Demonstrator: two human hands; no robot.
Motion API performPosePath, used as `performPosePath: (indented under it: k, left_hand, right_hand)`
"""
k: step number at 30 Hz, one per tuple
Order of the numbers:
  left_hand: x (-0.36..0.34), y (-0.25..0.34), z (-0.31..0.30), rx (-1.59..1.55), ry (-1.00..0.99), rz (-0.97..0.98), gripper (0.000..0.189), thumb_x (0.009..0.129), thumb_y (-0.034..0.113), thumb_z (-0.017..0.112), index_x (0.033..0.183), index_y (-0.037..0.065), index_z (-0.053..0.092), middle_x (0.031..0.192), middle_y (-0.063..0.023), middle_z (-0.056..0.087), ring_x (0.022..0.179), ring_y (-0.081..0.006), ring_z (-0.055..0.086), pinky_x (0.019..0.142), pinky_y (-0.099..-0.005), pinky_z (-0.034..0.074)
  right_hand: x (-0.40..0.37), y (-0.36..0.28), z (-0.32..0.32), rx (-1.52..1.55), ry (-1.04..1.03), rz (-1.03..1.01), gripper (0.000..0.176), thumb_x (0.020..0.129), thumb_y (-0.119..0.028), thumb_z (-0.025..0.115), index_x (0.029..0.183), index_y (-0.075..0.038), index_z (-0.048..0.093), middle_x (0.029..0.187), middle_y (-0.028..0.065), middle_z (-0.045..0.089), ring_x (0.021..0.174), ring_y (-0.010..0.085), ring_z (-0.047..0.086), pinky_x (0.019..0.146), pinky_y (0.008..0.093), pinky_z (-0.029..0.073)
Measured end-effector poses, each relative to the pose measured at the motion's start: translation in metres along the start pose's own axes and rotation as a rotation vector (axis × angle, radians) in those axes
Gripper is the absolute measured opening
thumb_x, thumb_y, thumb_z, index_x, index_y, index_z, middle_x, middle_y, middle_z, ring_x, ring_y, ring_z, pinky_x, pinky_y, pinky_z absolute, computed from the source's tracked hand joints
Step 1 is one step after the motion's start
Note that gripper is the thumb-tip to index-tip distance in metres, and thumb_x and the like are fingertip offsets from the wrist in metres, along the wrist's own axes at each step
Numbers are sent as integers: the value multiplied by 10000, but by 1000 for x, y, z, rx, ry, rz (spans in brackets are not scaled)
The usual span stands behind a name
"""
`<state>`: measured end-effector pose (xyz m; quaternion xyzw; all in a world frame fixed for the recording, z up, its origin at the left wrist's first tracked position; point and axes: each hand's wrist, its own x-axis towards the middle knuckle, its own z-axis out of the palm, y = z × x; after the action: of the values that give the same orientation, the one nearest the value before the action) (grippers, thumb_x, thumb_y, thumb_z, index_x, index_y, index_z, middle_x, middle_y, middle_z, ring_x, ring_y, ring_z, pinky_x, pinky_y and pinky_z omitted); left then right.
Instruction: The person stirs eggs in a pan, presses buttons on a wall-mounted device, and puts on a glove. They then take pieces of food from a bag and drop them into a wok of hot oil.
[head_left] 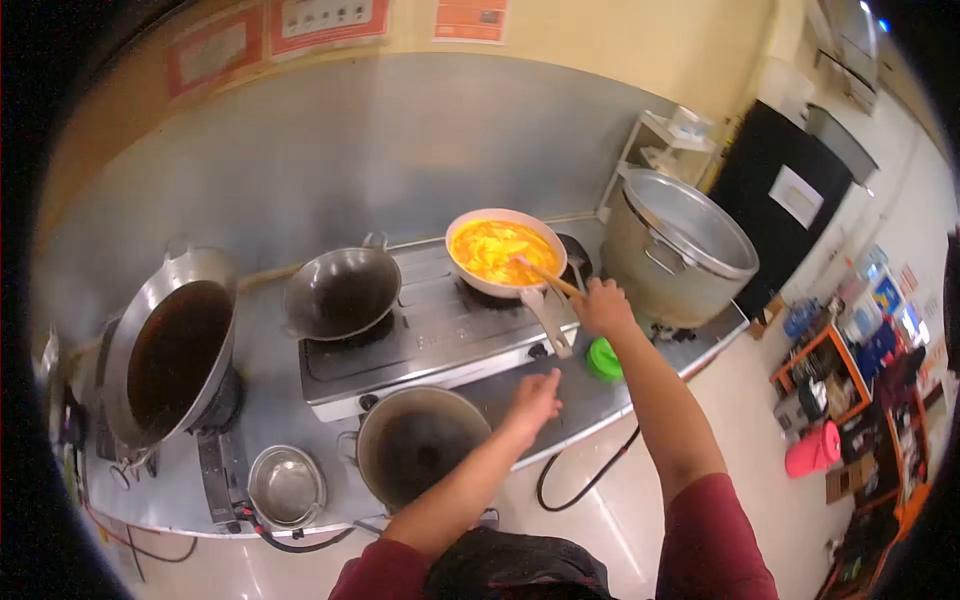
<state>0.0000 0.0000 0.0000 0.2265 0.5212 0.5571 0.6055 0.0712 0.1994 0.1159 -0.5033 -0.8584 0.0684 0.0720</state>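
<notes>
Head view: the left end of the counter (265,400) is crowded, with a big wok (175,350) at the left edge and a steel bowl (287,487) near the front-left corner. A dark pot (415,445) sits at the front edge, below the stove (440,335). The left hand (533,400) is empty with fingers spread, over the front edge just right of that pot; can't tell if it touches the counter. The frying pan (503,250) of yellow food is on the right burner. The right hand (603,305) is clenched on the wooden spatula (548,275) at the pan's near rim, tip in the food. A green object (604,358) is part-hidden by the forearm. A stockpot (680,245) fills the right end.
</notes>
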Motion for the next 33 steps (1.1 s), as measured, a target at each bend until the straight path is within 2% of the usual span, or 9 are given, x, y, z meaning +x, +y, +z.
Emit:
performPosePath:
  k: [2,3,7,12,14,19,24,27,33]
  left_hand:
    - [-28,-21,20,-111,69,-93,756,941,544,589,1418,11,343,1188,-192,576,869,-262,659,747,-364,554]
    - [66,58,17,-76,83,-18,737,962,524,562,1442,13,334,1219,-217,575,906,-295,664,786,-399,562]
    - [74,59,39,-390,45,-105,735,981,509,535,1470,9,307,1240,-260,579,948,-352,667,808,-455,576]
    - [105,73,53,-548,172,-95,470,934,494,618,1105,88,454,927,-118,587,672,-238,621,603,-388,562]
    - [122,64,55,-530,209,-112,406,940,485,614,992,112,462,766,-54,553,560,-171,541,483,-339,492]
    - [126,74,70,-384,368,-59,415,969,483,586,849,105,467,638,-16,481,484,-131,446,406,-302,373]
    - [141,74,70,-540,395,-67,444,980,451,590,724,114,457,597,2,445,454,-126,406,401,-299,347]
    - [140,68,77,-552,417,70,424,986,435,588,740,116,454,595,11,437,462,-121,403,403,-295,335]
    - [135,75,81,-507,501,30,388,992,425,584,803,113,454,608,10,428,450,-112,375,392,-286,304]
  right_hand:
    - [-6,-8,30,27,-162,-20,540,872,-342,688,1276,-45,489,1177,248,634,1121,418,621,956,519,492]
    - [115,-14,2,-1,-81,-123,533,867,-334,689,1261,-35,491,1153,243,642,1092,411,635,935,512,504]
    - [129,4,-12,-343,-104,-428,408,863,-265,647,1165,-11,541,1046,210,682,959,380,684,803,462,565]
    - [142,-2,-139,-480,-227,-698,259,922,-255,551,983,-30,665,920,187,700,928,377,677,797,479,540]
    - [152,1,-145,-486,-352,-741,263,928,-243,533,966,-30,684,931,200,698,934,393,671,818,484,529]
    - [151,-16,-114,-506,-538,-905,264,921,-181,511,973,-4,699,960,226,699,934,399,678,817,483,534]
    - [131,-33,-46,-226,-289,-829,232,909,-119,526,1002,46,659,976,259,696,911,390,704,771,458,567]
    - [131,-40,-33,-154,-242,-681,234,919,-110,519,1058,40,632,1002,256,700,927,375,711,779,454,575]
    - [169,-23,-25,-238,-176,-625,243,928,-114,522,1100,23,625,1031,224,708,960,358,710,801,447,580]
